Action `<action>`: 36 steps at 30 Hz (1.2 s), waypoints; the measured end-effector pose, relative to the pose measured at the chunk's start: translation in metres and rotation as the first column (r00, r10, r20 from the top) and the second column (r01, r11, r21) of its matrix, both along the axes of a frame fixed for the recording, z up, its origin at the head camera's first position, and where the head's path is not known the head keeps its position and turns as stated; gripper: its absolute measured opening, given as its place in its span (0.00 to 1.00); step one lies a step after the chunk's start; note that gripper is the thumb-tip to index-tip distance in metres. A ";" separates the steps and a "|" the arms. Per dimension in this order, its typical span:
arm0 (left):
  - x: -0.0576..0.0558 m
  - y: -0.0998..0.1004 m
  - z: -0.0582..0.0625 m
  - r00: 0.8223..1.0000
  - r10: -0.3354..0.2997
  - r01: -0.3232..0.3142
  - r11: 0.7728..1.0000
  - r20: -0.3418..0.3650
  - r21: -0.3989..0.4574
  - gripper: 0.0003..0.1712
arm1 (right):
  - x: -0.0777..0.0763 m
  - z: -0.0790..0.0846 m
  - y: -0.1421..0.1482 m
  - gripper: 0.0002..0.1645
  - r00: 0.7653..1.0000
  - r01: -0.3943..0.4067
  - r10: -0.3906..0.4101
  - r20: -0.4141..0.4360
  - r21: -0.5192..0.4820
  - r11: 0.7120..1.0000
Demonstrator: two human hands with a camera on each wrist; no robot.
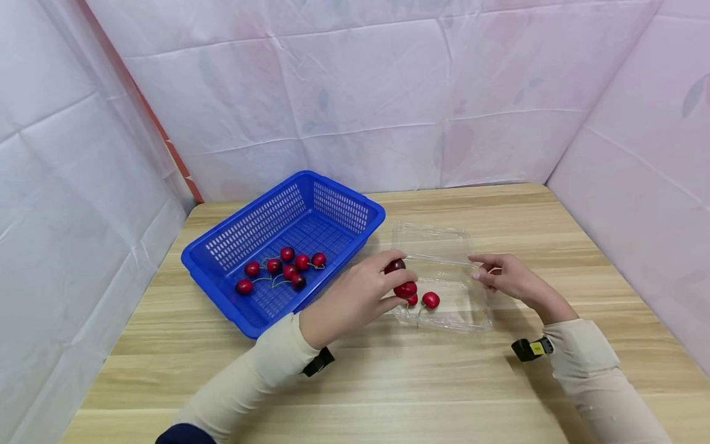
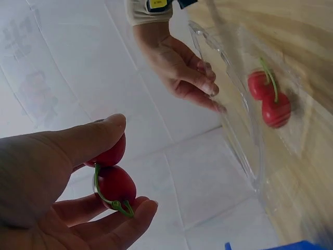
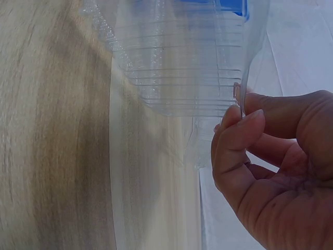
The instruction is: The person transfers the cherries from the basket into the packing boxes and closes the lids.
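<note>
My left hand [image 1: 360, 295] holds a pair of dark red cherries [image 2: 115, 186] between thumb and fingers, their green stem hanging down. It is over the left side of a clear plastic clamshell box [image 1: 460, 314]. Inside the box lie two red cherries [image 1: 430, 300], joined by green stems in the left wrist view; the held pair partly covers one of them in the head view. At the box's right side my right hand [image 1: 513, 280] pinches the thin clear edge between thumb and fingers. The box's lid [image 1: 429, 240] stands folded back at the far side.
Left of the box, a blue plastic basket [image 1: 222, 237] holds several cherries [image 1: 288, 271] with green stems. Both stand on a wood-grain table [image 1: 383, 388]. White printed sheeting [image 1: 360, 92] walls the table at the back and both sides.
</note>
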State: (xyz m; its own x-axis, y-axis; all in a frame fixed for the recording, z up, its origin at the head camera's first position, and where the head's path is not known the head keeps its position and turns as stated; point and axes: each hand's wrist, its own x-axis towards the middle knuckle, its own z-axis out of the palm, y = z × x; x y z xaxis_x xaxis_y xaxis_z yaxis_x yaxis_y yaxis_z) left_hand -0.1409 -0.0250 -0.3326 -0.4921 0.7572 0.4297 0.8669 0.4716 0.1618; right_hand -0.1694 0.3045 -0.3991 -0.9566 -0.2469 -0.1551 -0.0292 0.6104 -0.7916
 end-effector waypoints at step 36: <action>-0.022 0.080 -0.062 0.978 0.010 0.021 0.989 0.207 -0.149 0.17 | 0.002 0.003 -0.002 0.30 1.000 0.001 -0.001 0.005 0.023 1.000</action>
